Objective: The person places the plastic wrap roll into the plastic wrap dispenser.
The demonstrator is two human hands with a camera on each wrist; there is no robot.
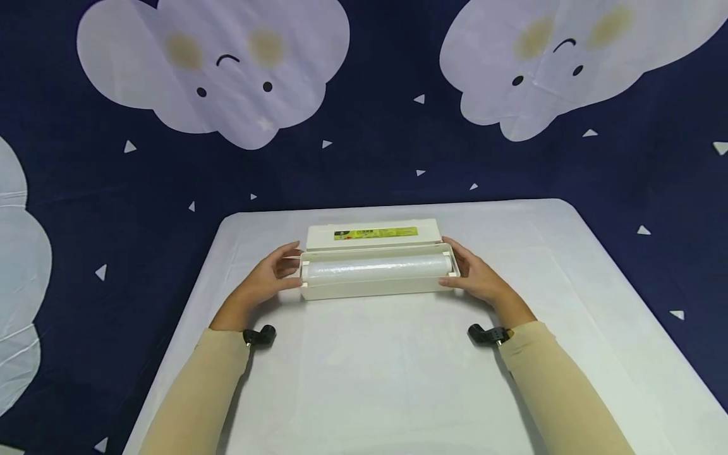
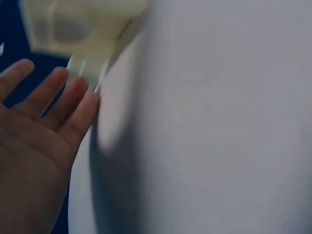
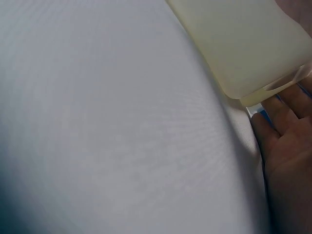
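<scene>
The box [image 1: 372, 268] lies near the middle of the table [image 1: 398, 366], its long axis running left to right across the person's front, so each short end faces 1 hand. The left hand [image 1: 267, 281] sits at the left end and the right hand [image 1: 474, 278] at the right end, both about equally near, with the box squarely between them. In the head view the fingers of both hands look fairly straight and rest against or just beside the end walls; neither hand is wrapped round anything, so both read as released, flat-fingered contact at most. The left wrist view shows the left hand's fingers [image 2: 63, 97] spread and straight, their tips just beside the box's corner [image 2: 83, 34]; whether they actually touch is too blurred to tell. The right wrist view shows the right hand's fingers [image 3: 282, 122] lying under or beside the box's end [image 3: 243, 48]. The box is a cream plastic dispenser, long and low, with its lid [image 1: 372, 235] hinged back and a green-yellow label on it. Inside lies 1 roll [image 1: 375, 268] of clear film, parallel to the box's length
</scene>
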